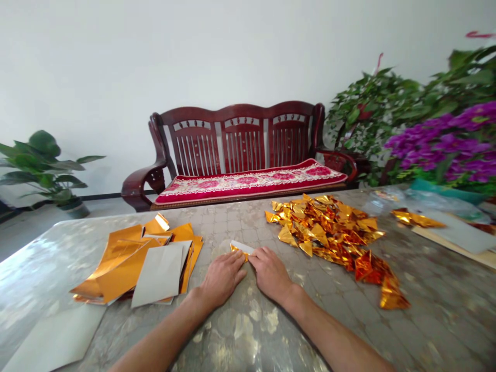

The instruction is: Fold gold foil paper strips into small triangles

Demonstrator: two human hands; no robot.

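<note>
A small piece of gold foil paper (pixel 241 247), partly folded with its whitish back showing along the top, lies on the table between my hands. My left hand (pixel 222 278) presses its fingers together over the left part of the paper. The fingers of my right hand (pixel 270 274) are bent and close on its right end. My fingertips cover much of the lower fold. To the left is a stack of gold foil sheets (pixel 118 258), with grey-backed sheets (pixel 158 271) on top. Folded gold foil pieces (pixel 321 225) are heaped on the right.
The patterned table (pixel 232 330) carries a loose grey sheet (pixel 58 336) at left. At right are a board (pixel 461 243), clear plastic (pixel 437 204) and purple flowers (pixel 445 144). Behind stands a wooden bench (pixel 240 139) with a red cover (pixel 248 182). A potted plant (pixel 50 165) stands left.
</note>
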